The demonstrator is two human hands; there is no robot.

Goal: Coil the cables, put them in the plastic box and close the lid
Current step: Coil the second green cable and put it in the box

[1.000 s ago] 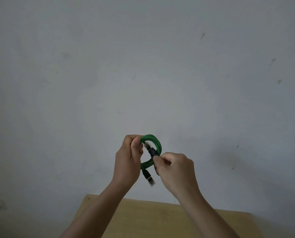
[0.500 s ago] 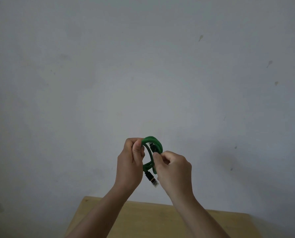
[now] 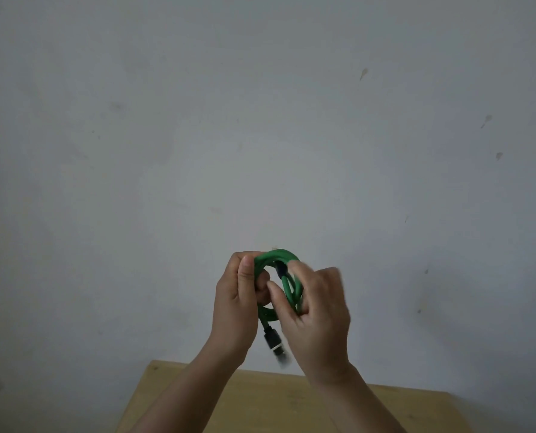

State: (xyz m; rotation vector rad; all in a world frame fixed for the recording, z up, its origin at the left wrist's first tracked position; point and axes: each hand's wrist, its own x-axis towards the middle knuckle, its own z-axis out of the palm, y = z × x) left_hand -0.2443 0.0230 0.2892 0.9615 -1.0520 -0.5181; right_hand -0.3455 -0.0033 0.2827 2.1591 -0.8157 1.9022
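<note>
Both hands raised in front of a pale grey wall [image 3: 260, 120], above the far edge of a wooden bench [image 3: 276, 401].

Left hand [image 3: 238, 304] is gripping the left side of a green cable [image 3: 288, 289] coil, thumb lying upright along the loop's outer edge, fingers curled in behind.

Right hand [image 3: 316, 310] is pinching the right side of the same coil; the thumb is reaching into the loop's opening while the other fingers are wrapping round the strands from the far side. This hand is blurred, so exact finger placement is hard to read.

The coil is sitting upright between the two hands, several turns bunched together. One dark plug [image 3: 280, 268] is showing near the top of the loop. A second dark connector [image 3: 274, 340] with a pale tip is hanging below the hands, blurred, just over the bench edge and not touching it.
</note>
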